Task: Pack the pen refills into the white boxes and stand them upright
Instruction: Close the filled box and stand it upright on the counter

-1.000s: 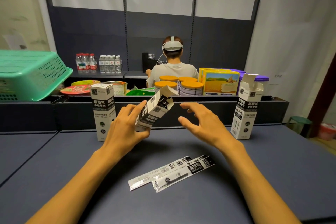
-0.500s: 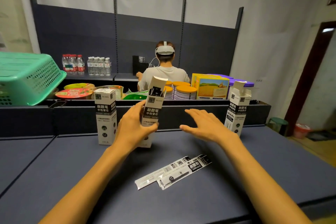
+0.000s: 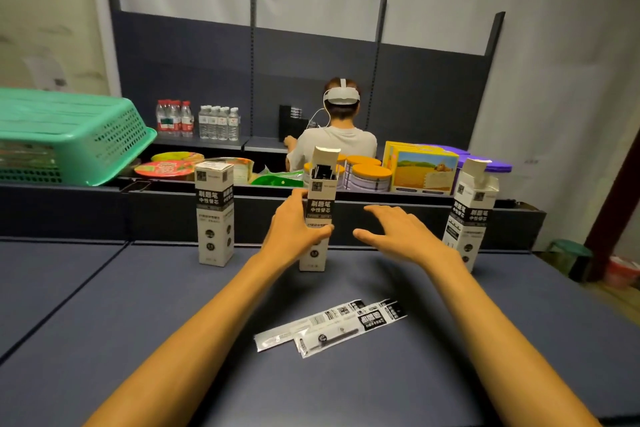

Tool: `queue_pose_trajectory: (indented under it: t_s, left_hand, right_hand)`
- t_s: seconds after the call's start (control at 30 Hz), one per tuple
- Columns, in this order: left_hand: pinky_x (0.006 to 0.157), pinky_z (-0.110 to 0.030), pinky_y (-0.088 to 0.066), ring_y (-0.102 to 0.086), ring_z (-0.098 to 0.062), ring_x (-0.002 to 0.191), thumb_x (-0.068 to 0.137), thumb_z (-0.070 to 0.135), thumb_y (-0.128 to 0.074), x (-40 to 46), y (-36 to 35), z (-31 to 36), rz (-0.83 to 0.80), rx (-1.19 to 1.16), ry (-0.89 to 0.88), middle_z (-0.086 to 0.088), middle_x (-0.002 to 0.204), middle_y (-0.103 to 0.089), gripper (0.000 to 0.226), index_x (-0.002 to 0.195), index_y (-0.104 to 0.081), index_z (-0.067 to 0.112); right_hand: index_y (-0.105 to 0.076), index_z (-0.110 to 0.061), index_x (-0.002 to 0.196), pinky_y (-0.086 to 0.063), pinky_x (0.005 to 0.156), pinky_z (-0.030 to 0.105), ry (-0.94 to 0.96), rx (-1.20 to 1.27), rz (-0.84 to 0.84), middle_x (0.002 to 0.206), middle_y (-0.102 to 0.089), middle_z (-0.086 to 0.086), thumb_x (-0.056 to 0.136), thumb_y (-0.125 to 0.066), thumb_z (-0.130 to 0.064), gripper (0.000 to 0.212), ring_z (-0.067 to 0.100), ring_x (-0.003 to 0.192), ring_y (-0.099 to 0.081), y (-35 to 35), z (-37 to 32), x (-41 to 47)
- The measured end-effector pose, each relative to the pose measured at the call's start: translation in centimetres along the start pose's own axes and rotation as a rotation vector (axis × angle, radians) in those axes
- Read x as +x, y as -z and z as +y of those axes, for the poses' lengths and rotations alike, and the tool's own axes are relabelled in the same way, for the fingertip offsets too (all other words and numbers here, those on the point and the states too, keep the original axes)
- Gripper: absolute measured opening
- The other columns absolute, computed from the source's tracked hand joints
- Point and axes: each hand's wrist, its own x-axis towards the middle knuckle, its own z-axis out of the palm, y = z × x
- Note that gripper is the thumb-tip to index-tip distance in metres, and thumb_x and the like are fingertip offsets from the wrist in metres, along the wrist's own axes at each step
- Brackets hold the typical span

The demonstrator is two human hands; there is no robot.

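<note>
Behind boxes: shelf goods (image 3: 367, 175) | left grip (image 3: 294, 229) holds middle box (image 3: 320, 211) | right grip (image 3: 398, 232) spread, empty

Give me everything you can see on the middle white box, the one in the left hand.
The middle white cardboard box is tall and narrow, with a black band of printed characters and small codes. It stands upright on the dark blue table, between two similar boxes. Its top flap is raised, and dark refill packets show inside the opening. The left hand grips its middle, thumb across the front; the right hand is apart from it.
</note>
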Motion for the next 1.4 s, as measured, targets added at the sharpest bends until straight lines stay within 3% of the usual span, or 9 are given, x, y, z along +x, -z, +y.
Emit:
queue_pose_trajectory:
  t_s: [0.23, 0.43, 0.6, 0.7, 0.87, 0.97, 1.07, 1.13, 1.4]
  left_hand:
    - [0.091, -0.032, -0.051, -0.06, -0.013, 0.11, 0.07, 0.03, -0.082, 0.5, -1.6, 0.4, -0.014, -0.002, 0.036, 0.002, 0.121, -0.062, 0.066, 0.123, -0.044, 0.024]
    - [0.095, -0.033, -0.048, -0.055, -0.016, 0.117, 0.07, 0.035, -0.082, 0.9, 0.8, -0.2, -0.145, 0.057, 0.117, 0.001, 0.129, -0.055, 0.09, 0.142, -0.031, 0.023]
    - [0.091, -0.035, -0.047, -0.053, -0.019, 0.117, 0.089, 0.037, -0.063, 2.8, 4.1, 0.6, -0.175, -0.078, 0.165, -0.005, 0.133, -0.053, 0.062, 0.142, -0.034, 0.022]
    - [0.095, -0.041, -0.046, -0.053, -0.021, 0.119, 0.097, 0.035, -0.049, 4.0, 4.8, 1.4, -0.186, -0.266, 0.204, -0.004, 0.132, -0.053, 0.044, 0.138, -0.04, 0.026]
    - [0.09, -0.044, -0.05, -0.054, -0.019, 0.114, 0.097, 0.049, -0.039, 4.6, 3.7, 2.6, -0.222, -0.43, 0.267, -0.002, 0.124, -0.059, 0.048, 0.138, -0.045, 0.025]
    - [0.078, -0.036, -0.053, -0.057, -0.02, 0.111, 0.098, 0.049, -0.039, 4.6, 3.0, 2.5, -0.224, -0.463, 0.246, 0.0, 0.12, -0.06, 0.038, 0.129, -0.05, 0.029]
    - [0.071, -0.031, -0.052, -0.059, -0.021, 0.109, 0.099, 0.044, -0.04, 4.5, 2.7, 2.2, -0.21, -0.488, 0.235, 0.002, 0.117, -0.06, 0.022, 0.117, -0.051, 0.037]
    - [0.067, -0.029, -0.053, -0.06, -0.022, 0.109, 0.099, 0.042, -0.041, 4.4, 2.5, 2.2, -0.185, -0.491, 0.226, -0.001, 0.123, -0.058, 0.026, 0.124, -0.048, 0.035]
    - [0.077, -0.042, -0.056, -0.061, -0.023, 0.107, 0.095, 0.042, -0.051, 4.7, 2.4, 2.3, -0.125, -0.5, 0.2, -0.006, 0.126, -0.056, 0.034, 0.128, -0.04, 0.039]
  right_hand:
    - [-0.03, -0.022, 0.148, -0.034, 0.108, 0.043, 0.03, -0.057, 0.022, 0.149, -0.04, 0.003, 0.09, -0.046, -0.063, 0.072, 0.022, 0.136, -0.038, 0.4, 2.2, 1.4]
    - [-0.031, -0.024, 0.148, -0.034, 0.109, 0.044, 0.052, -0.017, 0.042, 0.151, -0.038, 0.003, 0.089, -0.048, -0.064, 0.073, 0.022, 0.137, -0.036, 0.4, 1.9, 2.8]
    - [-0.04, -0.026, 0.142, -0.044, 0.103, 0.043, 0.036, 0.311, 0.101, 0.145, -0.046, 0.001, 0.091, -0.051, -0.055, 0.059, 0.019, 0.129, -0.046, 1.2, -0.1, 4.7]
    - [-0.049, -0.023, 0.133, -0.048, 0.091, 0.033, 0.025, 0.611, 0.196, 0.131, -0.056, -0.001, 0.097, -0.05, -0.04, 0.04, 0.012, 0.112, -0.054, 1.7, -1.3, 5.4]
    - [-0.06, -0.023, 0.111, -0.051, 0.088, 0.034, -0.006, 0.999, 0.158, 0.106, -0.065, -0.007, 0.101, -0.04, -0.038, 0.027, 0.013, 0.103, -0.062, 1.5, -3.6, 5.5]
    - [-0.06, -0.025, 0.106, -0.053, 0.08, 0.03, -0.005, 1.08, 0.147, 0.105, -0.065, -0.008, 0.102, -0.04, -0.039, 0.024, 0.012, 0.1, -0.062, 1.2, -4.3, 5.5]
    - [-0.058, -0.02, 0.114, -0.055, 0.076, 0.029, -0.019, 1.149, 0.152, 0.11, -0.066, -0.001, 0.1, -0.046, -0.039, 0.027, 0.013, 0.102, -0.063, 0.7, -4.4, 5.6]
    - [-0.054, -0.022, 0.117, -0.056, 0.075, 0.03, -0.016, 1.175, 0.174, 0.11, -0.064, -0.001, 0.098, -0.05, -0.039, 0.026, 0.013, 0.1, -0.064, 0.5, -4.5, 5.6]
    - [-0.051, -0.031, 0.118, -0.054, 0.078, 0.031, 0.023, 1.199, 0.137, 0.105, -0.062, -0.007, 0.099, -0.048, -0.036, 0.02, 0.008, 0.097, -0.062, 0.4, -4.7, 5.8]
